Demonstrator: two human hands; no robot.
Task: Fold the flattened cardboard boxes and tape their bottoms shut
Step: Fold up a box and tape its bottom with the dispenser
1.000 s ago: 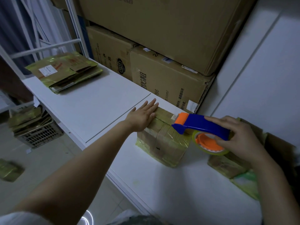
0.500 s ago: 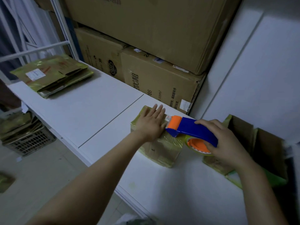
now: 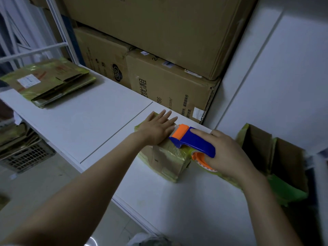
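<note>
A small folded cardboard box [image 3: 165, 159], brown with yellow-green tape, stands on the white table [image 3: 85, 119] with its flaps facing up. My left hand [image 3: 158, 127] lies flat on its top, fingers spread, pressing the flaps. My right hand [image 3: 229, 153] grips a blue and orange tape dispenser [image 3: 193, 142], whose orange front end rests on the box top right beside my left fingers. A stack of flattened boxes [image 3: 48, 82] lies at the table's far left.
Large brown cartons [image 3: 168, 89] are stacked against the back of the table. Open folded boxes [image 3: 276, 157] stand at the right edge. A white wall panel [image 3: 284, 77] rises on the right. Below the table at left a grey crate [image 3: 26, 157] holds more flattened cardboard.
My left hand slid from the box's far side onto its top. My right hand carried the tape dispenser leftward along the box top until its orange end reached my left fingers.
</note>
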